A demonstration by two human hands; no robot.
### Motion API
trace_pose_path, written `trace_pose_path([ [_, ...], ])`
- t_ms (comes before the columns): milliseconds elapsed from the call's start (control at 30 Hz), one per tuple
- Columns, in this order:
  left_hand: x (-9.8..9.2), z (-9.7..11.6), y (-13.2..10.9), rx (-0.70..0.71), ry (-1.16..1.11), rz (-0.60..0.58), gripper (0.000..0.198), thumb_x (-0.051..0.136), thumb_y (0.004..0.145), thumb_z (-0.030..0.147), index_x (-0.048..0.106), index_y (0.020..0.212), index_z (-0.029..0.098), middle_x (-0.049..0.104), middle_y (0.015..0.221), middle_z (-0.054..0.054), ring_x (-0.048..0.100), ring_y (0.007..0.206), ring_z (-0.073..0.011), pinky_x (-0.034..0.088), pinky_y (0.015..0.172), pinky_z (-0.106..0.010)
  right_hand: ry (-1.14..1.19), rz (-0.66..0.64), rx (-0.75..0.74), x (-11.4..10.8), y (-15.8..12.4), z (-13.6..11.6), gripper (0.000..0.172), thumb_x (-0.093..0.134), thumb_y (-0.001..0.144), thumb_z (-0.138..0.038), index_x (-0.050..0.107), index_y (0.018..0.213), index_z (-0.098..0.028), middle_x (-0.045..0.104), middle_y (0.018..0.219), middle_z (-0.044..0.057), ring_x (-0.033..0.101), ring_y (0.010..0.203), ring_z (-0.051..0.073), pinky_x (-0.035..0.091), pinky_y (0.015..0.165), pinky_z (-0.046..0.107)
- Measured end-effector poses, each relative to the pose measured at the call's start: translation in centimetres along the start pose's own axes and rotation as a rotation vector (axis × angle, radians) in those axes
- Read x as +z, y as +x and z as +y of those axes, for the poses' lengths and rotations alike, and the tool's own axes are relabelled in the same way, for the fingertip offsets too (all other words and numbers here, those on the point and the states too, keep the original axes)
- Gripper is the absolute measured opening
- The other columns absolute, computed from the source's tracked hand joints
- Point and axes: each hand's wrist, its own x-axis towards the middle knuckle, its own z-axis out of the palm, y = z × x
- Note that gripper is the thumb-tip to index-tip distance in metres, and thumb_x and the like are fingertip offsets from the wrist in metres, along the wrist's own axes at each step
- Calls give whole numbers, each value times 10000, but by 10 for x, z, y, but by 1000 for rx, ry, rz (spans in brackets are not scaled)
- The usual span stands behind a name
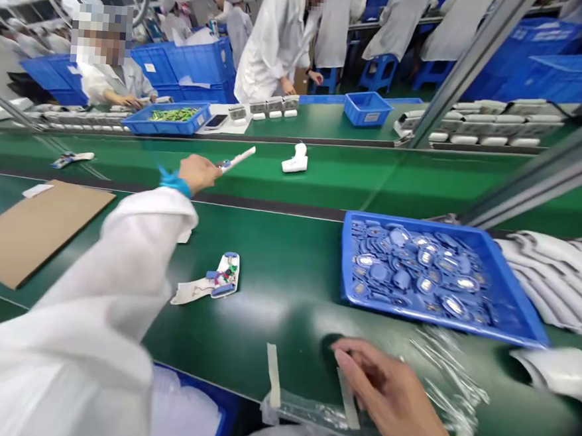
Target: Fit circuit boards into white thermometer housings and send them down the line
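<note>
L hand (pixel 199 174) pinches white housing (pixel 240 157) by near end, prob. for reach; R hand (pixel 388 394) curls nr tape strip (pixel 349 408), fingers' hold unclear.

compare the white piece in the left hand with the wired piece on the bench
The held piece is gripped by the left hand over the belt; the wired piece lies untouched on the bench. The held piece shows slim, nearly edge-on; the wired piece lies open, showing coloured wires and blue parts. Both have white bodies.
</note>
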Motion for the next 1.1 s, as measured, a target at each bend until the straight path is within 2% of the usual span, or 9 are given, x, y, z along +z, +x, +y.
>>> trace_pose_path([
  [167, -48, 20, -141, 241, -47, -273, 238, 714, 857, 445, 744, 866, 209, 683, 718, -4, 664, 724, -213, 520, 683, -311, 612, -324, 49, -4, 17, -50, 821, 134, 951, -757, 606, 1271, -166, 701, 1158, 185, 714, 863, 240, 582, 701, 364],
  [267, -10, 16, -241, 485, -81, -420, 225, 618, 939, 435, 744, 931, 250, 756, 972, -23, 692, 882, -222, 549, 823, -346, 701, -447, 175, 0, 17, -58, 823, 131, 954, -743, 614, 1286, -166, 718, 1079, 178, 715, 884, 250, 578, 720, 373],
  [333, 28, -5, -280, 608, -33, -410, 352, 536, 991, 373, 613, 1312, 252, 612, 1411, -72, 575, 1285, -252, 468, 1084, -404, 617, -421, 264, 6, 9, -49, 606, 396, 951, -674, 658, 1191, -183, 706, 826, 89, 670, 708, 190, 526, 608, 283],
  [433, 59, -61, -284, 558, 211, -208, 555, 555, 971, 407, 452, 1476, 202, 378, 1609, -128, 312, 1508, -303, 271, 1231, -524, 434, -288, 212, 8, -9, -25, 417, 547, 929, -578, 667, 1086, -211, 626, 686, 4, 566, 583, 136, 426, 518, 229],
  [600, 39, -113, -240, 384, 348, 22, 452, 492, 970, 396, 561, 1333, 136, 456, 1538, -213, 294, 1510, -364, 177, 1231, -600, -46, -55, -84, -12, -32, -8, 404, 464, 979, -557, 694, 984, -226, 646, 755, 5, 568, 668, 154, 448, 581, 254],
  [667, 36, -89, -239, 406, 199, 0, 461, 542, 942, 433, 560, 1324, 176, 465, 1538, -181, 332, 1494, -347, 207, 1231, -581, -163, 0, -154, -20, -34, -14, 403, 438, 999, -526, 699, 1135, -250, 703, 868, 12, 618, 754, 179, 498, 651, 277],
  [867, 83, 28, -306, 414, -422, -581, 370, 723, 854, 424, 629, 1183, 286, 694, 1222, -47, 642, 1111, -253, 507, 976, -391, -225, 49, -298, -26, -32, -19, 405, 407, 1032, -429, 629, 1345, -297, 672, 1295, 65, 607, 1181, 246, 476, 1017, 414],
  [967, 108, 50, -326, 302, -493, -581, 131, 669, 901, 353, 627, 991, 268, 689, 892, 14, 624, 810, -187, 489, 743, -318, -247, 287, -316, -27, -38, -11, 339, 450, 1023, -428, 669, 1230, -273, 676, 1249, 72, 607, 1133, 229, 473, 968, 386],
  [1100, 114, 54, -336, 364, -458, -623, 50, 587, 936, 268, 578, 984, 276, 662, 896, 6, 602, 806, -191, 459, 742, -325, -469, 426, -378, -29, -53, -16, 284, 485, 1021, -402, 692, 908, -244, 705, 963, 38, 598, 904, 200, 392, 815, 356],
])
